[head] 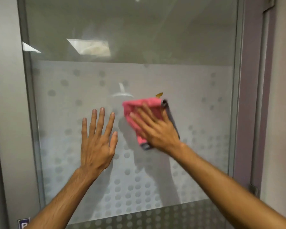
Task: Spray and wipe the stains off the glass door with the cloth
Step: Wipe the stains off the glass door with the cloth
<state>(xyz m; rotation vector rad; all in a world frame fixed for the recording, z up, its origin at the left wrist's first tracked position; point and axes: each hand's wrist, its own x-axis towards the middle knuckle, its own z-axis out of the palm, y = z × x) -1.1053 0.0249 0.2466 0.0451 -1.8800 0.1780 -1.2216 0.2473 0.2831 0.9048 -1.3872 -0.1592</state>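
A: What is unclear? The yellowish stain [159,95] just above the cloth [139,108] is small and blurred; the sign at the lower left is cut off.

B: Surfaces? The glass door [196,100] has a frosted band with grey dots and a grey metal frame [26,63]. Cloth is pink, grey-edged, folded.

A: Hands? Right hand [155,128] lies flat, pressing the cloth to the glass. Left hand [97,138] is open, fingers spread, empty, just left of the cloth

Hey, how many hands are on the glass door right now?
2. The left hand is spread open against the glass door; the right hand presses the pink cloth flat beside it.
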